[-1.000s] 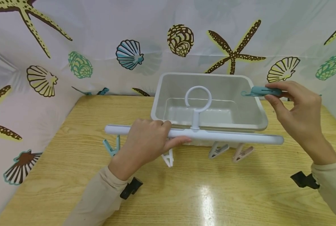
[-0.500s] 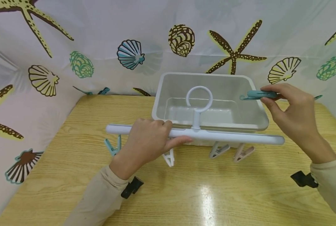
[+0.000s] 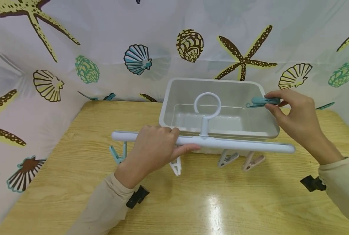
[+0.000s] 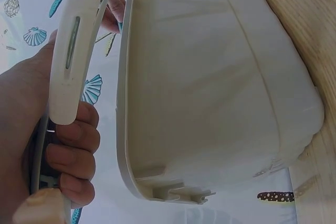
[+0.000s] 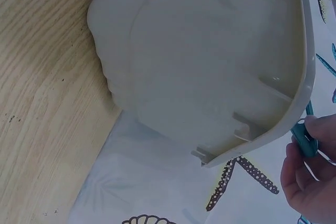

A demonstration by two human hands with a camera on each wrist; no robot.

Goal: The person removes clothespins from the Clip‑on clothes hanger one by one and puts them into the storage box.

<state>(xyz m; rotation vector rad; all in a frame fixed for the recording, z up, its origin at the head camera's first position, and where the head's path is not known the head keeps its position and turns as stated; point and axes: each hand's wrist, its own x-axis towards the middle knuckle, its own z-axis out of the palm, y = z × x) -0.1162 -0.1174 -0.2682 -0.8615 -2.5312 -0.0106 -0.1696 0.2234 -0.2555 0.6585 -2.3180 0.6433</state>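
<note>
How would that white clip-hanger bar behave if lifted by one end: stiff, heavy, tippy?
Likely stiff: the hanger bar spans straight though the left hand grips it off-centre. Probably light, as it looks like thin plastic. The clips hang beneath it at differing angles, so they would probably swing and shift the balance. Its ring hook stands upright now; the bar may roll.

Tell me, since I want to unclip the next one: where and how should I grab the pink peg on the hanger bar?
Probably pinch the pink peg by its two splayed tail ends, coming from the front right; they point out from under the hanger bar, clear of the bin.
</note>
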